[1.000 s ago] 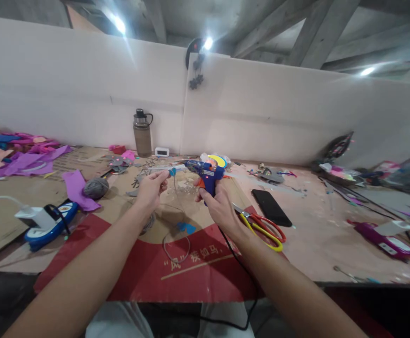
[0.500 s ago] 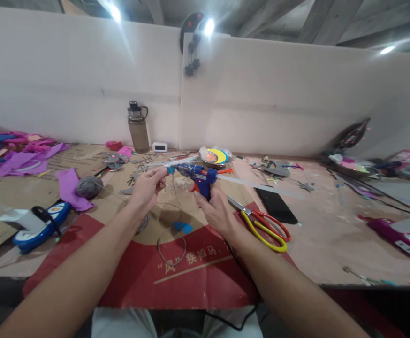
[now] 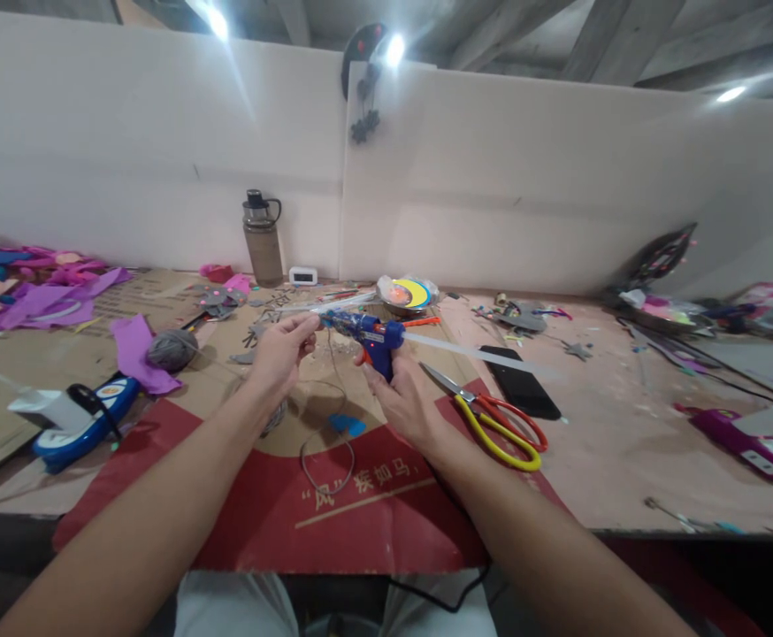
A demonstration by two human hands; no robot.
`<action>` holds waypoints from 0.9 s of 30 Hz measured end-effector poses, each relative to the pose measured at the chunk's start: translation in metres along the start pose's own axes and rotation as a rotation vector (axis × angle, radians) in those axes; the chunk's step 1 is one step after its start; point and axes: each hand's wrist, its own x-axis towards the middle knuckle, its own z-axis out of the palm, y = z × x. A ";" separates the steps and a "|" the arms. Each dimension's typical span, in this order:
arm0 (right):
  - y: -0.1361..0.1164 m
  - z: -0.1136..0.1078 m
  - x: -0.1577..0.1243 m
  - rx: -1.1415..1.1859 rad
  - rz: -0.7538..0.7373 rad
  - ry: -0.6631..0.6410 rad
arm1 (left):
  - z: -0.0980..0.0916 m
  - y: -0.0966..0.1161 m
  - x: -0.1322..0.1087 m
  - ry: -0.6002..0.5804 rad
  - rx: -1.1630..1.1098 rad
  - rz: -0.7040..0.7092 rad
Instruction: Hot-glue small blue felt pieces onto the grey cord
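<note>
My right hand (image 3: pixel 405 398) is wrapped round the handle of a blue hot glue gun (image 3: pixel 377 341), with a long clear glue stick (image 3: pixel 456 347) sticking out of its back. The gun's nozzle points left, up against the fingertips of my left hand (image 3: pixel 284 352). Those fingers pinch a small blue piece, mostly hidden by the fingers and nozzle. A thin grey cord hangs below it and loops on the red and tan board (image 3: pixel 254 522). Another blue piece (image 3: pixel 347 425) lies beside the cord loop (image 3: pixel 328 491).
Scissors (image 3: pixel 493 425) with red and yellow handles lie right of my right hand, near a black phone (image 3: pixel 519 382). A grey yarn ball (image 3: pixel 172 350) and blue power strip (image 3: pixel 88 425) are at left. A bottle (image 3: pixel 263 239) and metal bowl (image 3: pixel 408 299) stand behind.
The glue gun has shifted slightly left, its nozzle now closer over the blue piece at my left fingertips. The whole view has moved a little.
</note>
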 end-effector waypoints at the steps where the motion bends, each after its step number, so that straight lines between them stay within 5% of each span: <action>1: -0.001 0.000 0.000 -0.009 -0.011 0.005 | 0.000 0.000 0.000 0.000 0.004 0.002; 27: -0.004 0.001 -0.003 -0.097 -0.030 0.039 | -0.004 -0.004 0.002 -0.004 0.058 0.052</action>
